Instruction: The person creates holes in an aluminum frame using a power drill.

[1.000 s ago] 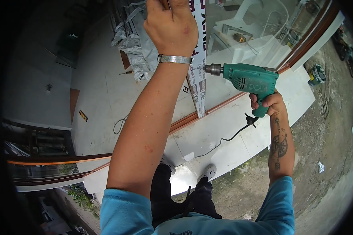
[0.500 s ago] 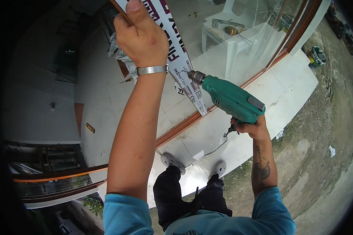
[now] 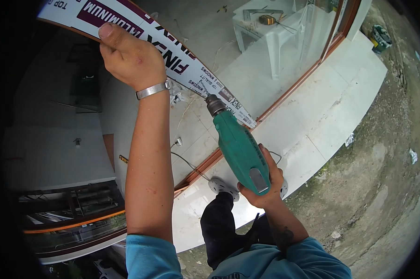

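Nearest you, your shoes (image 3: 221, 187) stand on the white tiled step (image 3: 331, 107), the drill's cord trailing beside the brown door track (image 3: 198, 168). Your right hand (image 3: 265, 188) reaches up from below, fingers clamped round the grip of the green drill (image 3: 240, 148); its long axis runs up and slightly left, chuck meeting the lower edge of the aluminium strip (image 3: 172, 58). Your left hand (image 3: 128, 58), arm raised straight, has its fingers closed over the strip, which slants from upper left down to the right. Beyond the glass stands a white plastic chair (image 3: 270, 28).
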Demonstrator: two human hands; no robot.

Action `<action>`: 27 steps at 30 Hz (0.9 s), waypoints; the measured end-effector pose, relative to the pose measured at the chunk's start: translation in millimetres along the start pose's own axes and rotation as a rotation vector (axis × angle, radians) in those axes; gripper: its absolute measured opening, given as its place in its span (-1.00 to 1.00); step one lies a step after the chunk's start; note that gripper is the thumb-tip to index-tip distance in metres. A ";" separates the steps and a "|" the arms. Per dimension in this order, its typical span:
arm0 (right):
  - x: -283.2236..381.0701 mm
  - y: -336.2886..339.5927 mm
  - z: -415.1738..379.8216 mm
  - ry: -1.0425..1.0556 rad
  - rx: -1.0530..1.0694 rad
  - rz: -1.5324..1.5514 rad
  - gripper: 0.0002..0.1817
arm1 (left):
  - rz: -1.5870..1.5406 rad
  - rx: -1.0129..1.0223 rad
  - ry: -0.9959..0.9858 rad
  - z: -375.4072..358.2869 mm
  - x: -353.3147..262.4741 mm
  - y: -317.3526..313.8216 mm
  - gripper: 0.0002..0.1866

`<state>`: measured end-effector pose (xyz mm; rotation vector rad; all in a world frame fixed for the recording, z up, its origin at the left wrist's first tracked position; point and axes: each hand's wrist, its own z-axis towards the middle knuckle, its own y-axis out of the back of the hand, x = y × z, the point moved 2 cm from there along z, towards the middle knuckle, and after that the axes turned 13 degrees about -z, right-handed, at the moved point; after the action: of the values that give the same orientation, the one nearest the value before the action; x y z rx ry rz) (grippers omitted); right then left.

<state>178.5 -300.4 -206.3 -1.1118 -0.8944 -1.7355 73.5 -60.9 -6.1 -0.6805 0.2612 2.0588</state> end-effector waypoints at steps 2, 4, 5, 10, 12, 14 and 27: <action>2.5 4.1 1.0 -0.010 0.000 0.030 0.03 | 0.022 0.004 -0.009 0.7 2.2 1.2 -0.17; 5.7 9.3 8.5 0.003 0.009 0.009 0.01 | 0.037 0.003 -0.013 -0.2 3.2 1.0 -0.18; 4.3 11.3 9.9 0.003 0.008 0.006 0.01 | 0.027 -0.001 -0.022 -0.5 2.9 0.6 -0.20; 2.3 10.7 11.1 -0.007 0.086 0.048 0.01 | 0.006 0.001 -0.027 0.3 2.9 0.4 -0.22; 1.7 9.1 9.0 -0.015 0.067 0.050 0.02 | 0.016 0.005 -0.043 0.6 3.2 1.1 -0.24; 1.4 7.6 8.0 -0.024 0.050 0.052 0.02 | 0.014 0.010 -0.040 0.3 3.2 1.6 -0.24; 1.3 8.3 11.4 -0.041 0.060 0.065 0.04 | -0.002 0.006 -0.041 -1.1 2.5 1.3 -0.25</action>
<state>189.5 -293.8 -200.3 -1.1285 -0.9192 -1.6281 71.8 -60.3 -8.5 -0.6344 0.2429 2.0672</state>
